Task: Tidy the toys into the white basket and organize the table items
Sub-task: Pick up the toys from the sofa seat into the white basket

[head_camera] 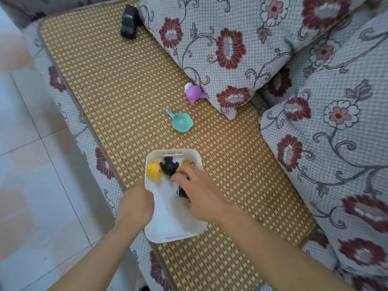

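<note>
Head view: left hand [136, 203] grips the white basket [194, 156] rim; right hand [197, 194] fingers apparently pinch a dark toy [183, 193].

Head view looks steeply down, close above sofa [130, 85]

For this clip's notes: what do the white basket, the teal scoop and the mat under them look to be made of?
White basket: looks like moulded plastic, matte, with smooth rounded corners and a slot handle.
Teal scoop: likely plastic, slightly glossy, one even colour, with a soft highlight in the bowl.
Mat: seems woven from bamboo or rattan strips, judging by its tan checkered weave; the exact fibre is unclear.
</note>
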Demonstrator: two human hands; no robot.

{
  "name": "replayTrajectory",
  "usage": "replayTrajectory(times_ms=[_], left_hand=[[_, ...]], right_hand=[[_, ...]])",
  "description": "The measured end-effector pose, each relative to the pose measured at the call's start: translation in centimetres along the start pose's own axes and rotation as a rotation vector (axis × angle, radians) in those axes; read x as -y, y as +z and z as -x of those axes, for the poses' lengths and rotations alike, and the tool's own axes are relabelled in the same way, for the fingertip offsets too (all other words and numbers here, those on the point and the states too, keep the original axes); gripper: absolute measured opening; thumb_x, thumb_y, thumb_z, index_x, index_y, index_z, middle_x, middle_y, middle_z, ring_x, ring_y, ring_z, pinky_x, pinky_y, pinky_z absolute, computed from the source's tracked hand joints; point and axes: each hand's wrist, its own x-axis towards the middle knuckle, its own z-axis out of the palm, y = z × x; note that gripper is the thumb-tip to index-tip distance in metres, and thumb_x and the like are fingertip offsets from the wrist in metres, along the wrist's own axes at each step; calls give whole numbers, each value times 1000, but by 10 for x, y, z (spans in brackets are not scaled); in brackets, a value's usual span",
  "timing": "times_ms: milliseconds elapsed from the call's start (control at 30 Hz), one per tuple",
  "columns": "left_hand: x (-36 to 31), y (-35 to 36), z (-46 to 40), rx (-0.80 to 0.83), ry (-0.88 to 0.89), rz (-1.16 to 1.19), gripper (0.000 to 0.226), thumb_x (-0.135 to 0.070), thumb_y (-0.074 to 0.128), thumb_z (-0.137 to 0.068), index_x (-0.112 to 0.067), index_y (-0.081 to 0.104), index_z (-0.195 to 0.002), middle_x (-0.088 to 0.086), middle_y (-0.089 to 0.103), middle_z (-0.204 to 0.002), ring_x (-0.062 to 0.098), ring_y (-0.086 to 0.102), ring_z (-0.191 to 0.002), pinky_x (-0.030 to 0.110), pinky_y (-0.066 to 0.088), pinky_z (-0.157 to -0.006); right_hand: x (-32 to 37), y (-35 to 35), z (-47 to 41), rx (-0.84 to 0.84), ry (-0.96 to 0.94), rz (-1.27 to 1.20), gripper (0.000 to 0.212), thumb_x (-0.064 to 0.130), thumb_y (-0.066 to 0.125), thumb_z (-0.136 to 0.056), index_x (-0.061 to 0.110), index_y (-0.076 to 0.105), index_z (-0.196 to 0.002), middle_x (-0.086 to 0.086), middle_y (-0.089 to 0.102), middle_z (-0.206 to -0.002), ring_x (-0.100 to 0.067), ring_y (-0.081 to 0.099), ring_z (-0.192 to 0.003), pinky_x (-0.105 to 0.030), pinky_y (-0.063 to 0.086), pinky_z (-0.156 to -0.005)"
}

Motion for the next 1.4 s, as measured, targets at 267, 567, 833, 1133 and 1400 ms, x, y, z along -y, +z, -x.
replayTrajectory(times_ms=[267, 567, 833, 1133, 1400], left_hand=[[28, -32, -32, -46, -59, 3, 8, -7, 37, -91, -8, 45, -88, 12, 55, -83, 32, 51, -76, 35, 39, -66], [56, -56, -61, -59, -121, -39, 13, -7, 37, -91, -2, 47, -98, 15, 52, -89, 32, 45, -80, 36, 36, -70], [61, -60, -65, -59, -74, -15, 13, -9, 37, -92, -5, 48, -98, 11, 53, -87, 30, 48, -79, 35, 38, -69], [44, -68, -38, -50, -62, -6, 12, -11, 36, -91, -9, 47, -97, 13, 60, -96, 31, 54, -83, 36, 43, -70], [-6, -57, 21, -16, -9, 72, 21, -12, 39, -89, -12, 53, -104, 15, 63, -107, 35, 59, -97, 36, 45, -76]], right_hand=[[3, -49, -29, -197, 109, -290, 49, 43, 59, -87, 25, 44, -130, 7, 46, -133, -8, 39, -124, -30, 29, -108], [-49, 15, -89, -1, 561, -157, 59, 18, 67, -85, 20, 40, -137, -8, 40, -137, -26, 52, -117, -41, 47, -100], [-42, 53, -101, 93, 451, 118, 54, 14, 72, -79, 23, 48, -127, -7, 44, -132, -28, 50, -116, -37, 49, -96], [12, -57, -60, -311, 466, -332, 34, 33, 74, -70, 24, 58, -99, 3, 57, -103, -13, 55, -89, -27, 44, -75], [88, -77, -17, 35, 172, 21, 43, 30, 75, -78, 13, 50, -108, -6, 49, -116, -28, 53, -102, -36, 41, -79]])
